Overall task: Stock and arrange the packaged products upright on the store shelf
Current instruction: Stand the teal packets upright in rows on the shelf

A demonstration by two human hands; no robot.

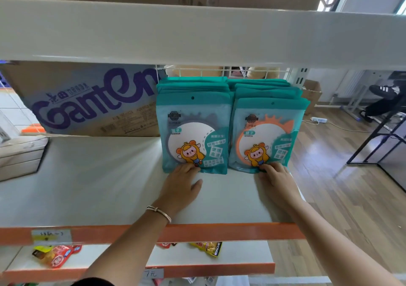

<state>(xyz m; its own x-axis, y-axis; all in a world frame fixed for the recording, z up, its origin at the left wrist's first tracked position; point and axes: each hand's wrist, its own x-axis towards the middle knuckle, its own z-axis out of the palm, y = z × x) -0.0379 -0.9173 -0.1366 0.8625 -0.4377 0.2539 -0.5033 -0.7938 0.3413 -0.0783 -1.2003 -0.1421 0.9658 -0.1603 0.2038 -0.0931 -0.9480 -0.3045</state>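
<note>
Head view: teal mirror packs (pixel 193 136) stand upright in two rows at the shelf's (pixel 98 175) right end, left hand (pixel 182 182) and right hand (pixel 276 180) pressing extended fingers against the front packs' bases; judged light, slippery, flexible, possibly fragile, best gripped by the side edges.

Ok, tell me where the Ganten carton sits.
In the head view, the Ganten carton lies at the back left of the white shelf, directly left of the grey-mirror packs.

A Ganten carton (pixel 87 101) stands back left; snack packets (pixel 55 256) lie below.
</note>
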